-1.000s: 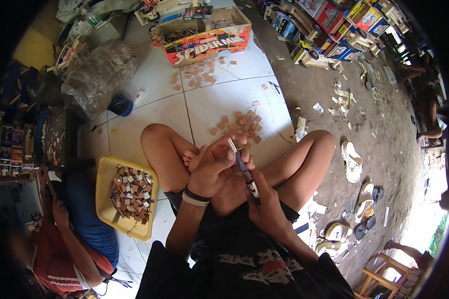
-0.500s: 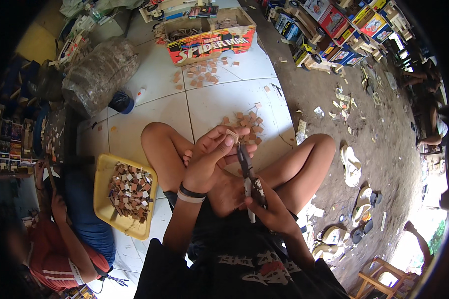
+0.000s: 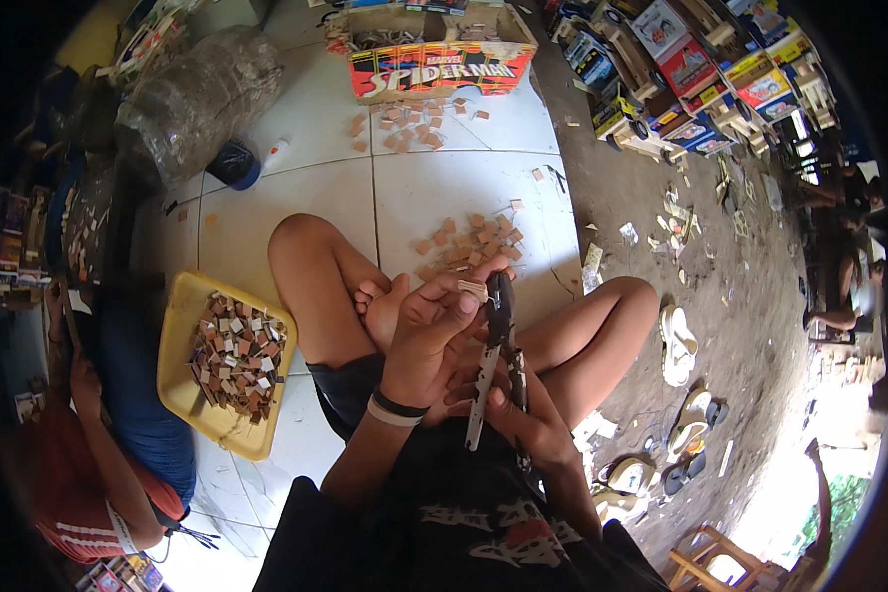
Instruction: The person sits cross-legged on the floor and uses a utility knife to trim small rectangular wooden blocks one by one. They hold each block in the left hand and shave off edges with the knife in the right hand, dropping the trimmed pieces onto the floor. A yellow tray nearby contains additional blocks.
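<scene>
Between the thumb and fingers of my left hand [image 3: 432, 331] is a small wooden square [image 3: 473, 289], held up over my crossed legs. My right hand [image 3: 533, 426] grips the handles of dark, worn pliers [image 3: 501, 314], whose handles stand apart. The plier head points away from me and is beside the wooden square; whether the jaws touch it I cannot tell. Just beyond my hands lies a loose pile of small brown squares [image 3: 479, 237], some with thin wires sticking out. To my left a yellow tray [image 3: 171, 370] holds many similar squares.
A bright printed box [image 3: 444, 79] with open compartments stands at the far side, more squares [image 3: 412, 123] before it. A dark blue cup [image 3: 235, 166] and a big plastic bag [image 3: 197, 104] are far left. Another person [image 3: 109, 483] sits at left; sandals [image 3: 677, 345] and wooden toy trucks [image 3: 661, 79] are right.
The pliers have swung more upright beside the wooden square, and their handles have spread apart. Both hands have shifted slightly right relative to my legs. The view has tilted a little.
</scene>
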Demonstrator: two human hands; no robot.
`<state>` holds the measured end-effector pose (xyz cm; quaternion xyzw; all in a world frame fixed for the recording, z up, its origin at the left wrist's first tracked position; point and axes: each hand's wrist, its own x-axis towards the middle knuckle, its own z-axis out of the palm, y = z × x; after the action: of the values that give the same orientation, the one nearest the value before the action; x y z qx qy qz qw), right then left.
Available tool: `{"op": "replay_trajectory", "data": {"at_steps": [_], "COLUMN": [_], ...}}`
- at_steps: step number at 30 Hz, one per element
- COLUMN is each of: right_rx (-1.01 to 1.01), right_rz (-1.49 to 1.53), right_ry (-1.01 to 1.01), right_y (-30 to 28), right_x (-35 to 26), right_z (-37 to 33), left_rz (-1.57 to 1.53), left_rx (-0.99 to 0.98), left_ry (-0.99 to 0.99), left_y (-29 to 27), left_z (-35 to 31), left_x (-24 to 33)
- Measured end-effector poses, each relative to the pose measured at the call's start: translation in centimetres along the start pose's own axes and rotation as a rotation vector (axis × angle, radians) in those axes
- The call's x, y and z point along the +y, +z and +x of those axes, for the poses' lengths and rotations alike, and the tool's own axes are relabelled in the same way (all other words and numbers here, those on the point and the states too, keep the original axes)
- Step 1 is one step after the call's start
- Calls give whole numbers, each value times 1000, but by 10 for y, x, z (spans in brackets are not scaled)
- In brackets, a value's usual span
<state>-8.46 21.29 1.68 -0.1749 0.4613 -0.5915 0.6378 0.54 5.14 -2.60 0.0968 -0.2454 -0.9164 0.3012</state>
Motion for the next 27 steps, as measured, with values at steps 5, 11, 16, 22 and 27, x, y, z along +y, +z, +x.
{"op": "replay_trajectory", "data": {"at_steps": [5, 11, 16, 22, 27], "right_rx": [14, 9, 15, -17, -11], "right_rz": [20, 4, -43, -54, -16], "right_ry": [-23, -30, 13, 18, 31], "right_y": [2, 0, -3, -5, 1], "right_x": [1, 3, 2, 1, 1], "right_z": [4, 3, 1, 1, 4], "left_rz": [-24, -157, -199, -273, -305], "left_rx": [64, 70, 79, 88, 66], "left_ry": [-9, -54, -37, -16, -20], "left_y": [1, 2, 3, 3, -2], "left_z": [-3, -5, -6, -7, -9], "left_x": [-2, -3, -7, -9, -6]}}
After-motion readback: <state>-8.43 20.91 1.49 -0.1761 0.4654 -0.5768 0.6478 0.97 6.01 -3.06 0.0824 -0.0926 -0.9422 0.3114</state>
